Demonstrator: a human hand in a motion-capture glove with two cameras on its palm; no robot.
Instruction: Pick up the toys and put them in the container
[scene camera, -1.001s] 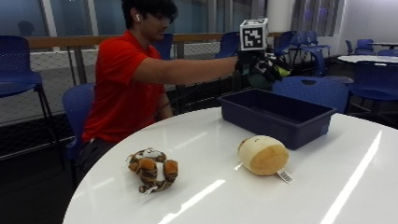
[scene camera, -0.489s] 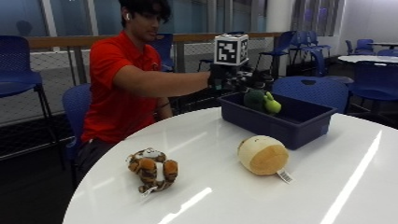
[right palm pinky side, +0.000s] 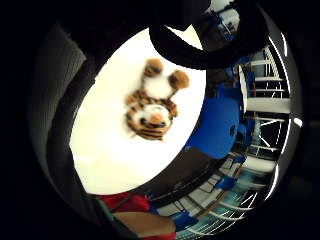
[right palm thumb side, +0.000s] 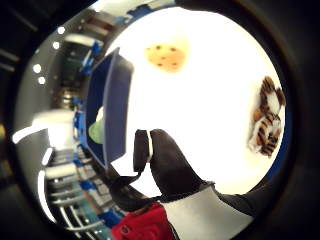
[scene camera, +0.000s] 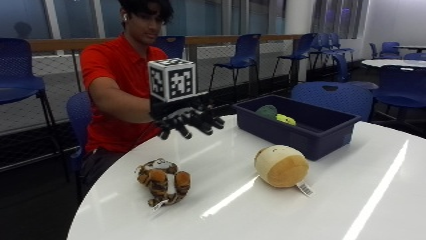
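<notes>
A striped tiger toy (scene camera: 163, 182) lies on the white round table (scene camera: 266, 210) near the person's side; it also shows in both palm views (right palm pinky side: 152, 110) (right palm thumb side: 266, 122). A round tan cookie-like plush (scene camera: 281, 165) (right palm thumb side: 166, 55) sits mid-table. The dark blue container (scene camera: 299, 125) (right palm thumb side: 107, 110) stands behind it and holds a green toy (scene camera: 274, 114) (right palm thumb side: 96, 131). My gloved right hand (scene camera: 186, 121) hovers above the table between the container and the tiger, fingers spread and relaxed, holding nothing.
Blue chairs (scene camera: 333, 97) stand around the table and along the railing behind. The person in a red shirt (scene camera: 116, 85) sits at the table's far edge. A second white table (scene camera: 399, 62) is at the back right.
The hand came away from over the container, leaving the green toy inside, and moved left and lower toward the tiger. The outside camera's picture has shifted too.
</notes>
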